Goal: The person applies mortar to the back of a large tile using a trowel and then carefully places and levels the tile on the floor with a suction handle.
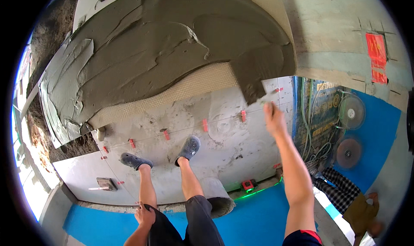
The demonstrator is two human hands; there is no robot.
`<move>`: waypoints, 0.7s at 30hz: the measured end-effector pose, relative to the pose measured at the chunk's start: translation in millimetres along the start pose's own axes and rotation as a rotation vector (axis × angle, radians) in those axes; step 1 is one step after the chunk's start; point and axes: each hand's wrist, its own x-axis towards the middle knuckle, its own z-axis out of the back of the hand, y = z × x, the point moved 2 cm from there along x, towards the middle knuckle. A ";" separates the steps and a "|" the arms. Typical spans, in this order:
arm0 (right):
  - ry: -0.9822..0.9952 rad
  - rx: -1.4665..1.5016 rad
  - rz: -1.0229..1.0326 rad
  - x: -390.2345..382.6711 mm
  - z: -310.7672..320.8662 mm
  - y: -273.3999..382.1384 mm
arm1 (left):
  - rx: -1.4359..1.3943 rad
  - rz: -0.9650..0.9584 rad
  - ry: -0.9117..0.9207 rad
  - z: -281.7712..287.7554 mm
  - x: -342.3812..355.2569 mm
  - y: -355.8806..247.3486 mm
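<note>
My right hand (272,116) is raised and shut on the handle of a mortar-coated trowel (254,80). The trowel's blade lies against the lower right edge of a large tile (202,80), which has a beige ribbed back. Thick grey mortar (155,52) covers most of the tile in broad sweeps. My left hand (144,215) rests on my dark shorts at the hip, holding nothing. Below the tile, my feet in grey clogs (189,147) stand on the pale tiled floor (224,146).
Red levelling clips (205,125) dot the floor joints. A second trowel (105,184) lies at the lower left, with a red laser level (248,185) and a grey bucket (217,196) near the blue floor. Another person (349,198) crouches at the lower right by two round discs (348,152).
</note>
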 end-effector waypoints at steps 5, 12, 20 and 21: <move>0.325 -0.090 -0.068 -63.2 -6.1 42.0 | -0.033 0.018 -0.029 -6.1 -2.8 1.6; -0.086 -0.037 -0.087 23.4 44.2 83.6 | -0.082 0.001 -0.035 -10.8 -11.1 2.6; -0.391 -0.384 0.000 101.4 65.4 115.4 | -0.161 -0.011 0.033 -11.8 -19.0 -7.9; -0.389 -0.396 -0.008 100.2 58.4 117.8 | -0.161 -0.003 0.045 -14.7 -19.7 -6.7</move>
